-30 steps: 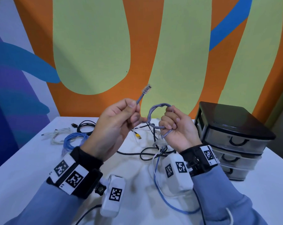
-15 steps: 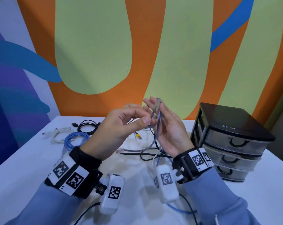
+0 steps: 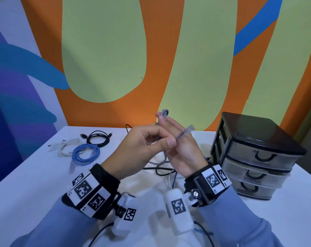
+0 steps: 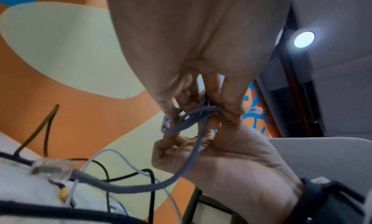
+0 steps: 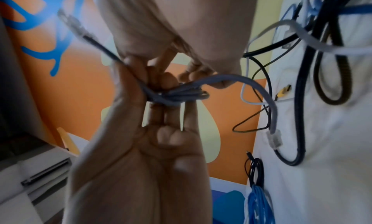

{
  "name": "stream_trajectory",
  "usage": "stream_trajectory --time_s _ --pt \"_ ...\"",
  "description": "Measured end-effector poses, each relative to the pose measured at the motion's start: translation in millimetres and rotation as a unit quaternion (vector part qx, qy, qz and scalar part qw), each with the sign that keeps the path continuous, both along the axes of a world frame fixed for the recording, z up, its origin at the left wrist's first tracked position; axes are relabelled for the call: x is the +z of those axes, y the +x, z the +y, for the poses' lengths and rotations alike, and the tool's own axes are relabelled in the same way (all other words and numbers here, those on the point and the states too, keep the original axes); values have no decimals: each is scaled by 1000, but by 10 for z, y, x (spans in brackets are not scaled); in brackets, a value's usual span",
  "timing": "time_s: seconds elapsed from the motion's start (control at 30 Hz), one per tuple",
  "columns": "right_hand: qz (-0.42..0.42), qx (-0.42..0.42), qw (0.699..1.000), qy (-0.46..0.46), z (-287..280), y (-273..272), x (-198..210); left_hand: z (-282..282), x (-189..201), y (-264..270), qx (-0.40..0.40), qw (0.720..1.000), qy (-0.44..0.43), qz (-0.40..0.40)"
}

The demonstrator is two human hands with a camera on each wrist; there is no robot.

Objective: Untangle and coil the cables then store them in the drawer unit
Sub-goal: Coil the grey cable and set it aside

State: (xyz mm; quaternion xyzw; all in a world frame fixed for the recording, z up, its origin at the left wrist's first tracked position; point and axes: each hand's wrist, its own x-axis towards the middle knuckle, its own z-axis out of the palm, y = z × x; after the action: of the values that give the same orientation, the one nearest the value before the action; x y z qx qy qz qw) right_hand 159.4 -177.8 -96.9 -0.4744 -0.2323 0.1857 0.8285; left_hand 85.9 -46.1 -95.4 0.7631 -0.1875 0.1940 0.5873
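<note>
A grey network cable (image 3: pixel 182 134) is wound into a small coil around the upright fingers of my right hand (image 3: pixel 176 143), above the table. The thumb lies against the coil (image 5: pixel 181 92). My left hand (image 3: pixel 166 139) pinches the cable's free end between thumb and forefinger, right at the coil (image 4: pixel 189 120). Its clear plug (image 3: pixel 190 128) sticks out to the right. The other end hangs down to a plug (image 5: pixel 273 140) near the table. The black drawer unit (image 3: pixel 258 154) stands at the right with its three drawers closed.
At the back left of the white table (image 3: pixel 35 184) lie a coiled blue cable (image 3: pixel 85 155), a coiled black cable (image 3: pixel 97 139) and a white cable (image 3: pixel 67 148). A loose tangle of black, blue and white cables (image 3: pixel 161 170) sits beneath my hands.
My right hand turned palm-left and straightened its fingers inside the coil. My left hand carried the plug end from the upper left across the coil; the plug now points right.
</note>
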Motion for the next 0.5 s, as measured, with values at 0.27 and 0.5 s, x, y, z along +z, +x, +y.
stream_trajectory --time_s 0.27,0.5 --pt "38 26 996 76 25 -46 40 34 147 -45 -112 944 -308 37" --pt "47 39 992 111 -52 -30 142 241 169 -55 -34 960 -272 57"
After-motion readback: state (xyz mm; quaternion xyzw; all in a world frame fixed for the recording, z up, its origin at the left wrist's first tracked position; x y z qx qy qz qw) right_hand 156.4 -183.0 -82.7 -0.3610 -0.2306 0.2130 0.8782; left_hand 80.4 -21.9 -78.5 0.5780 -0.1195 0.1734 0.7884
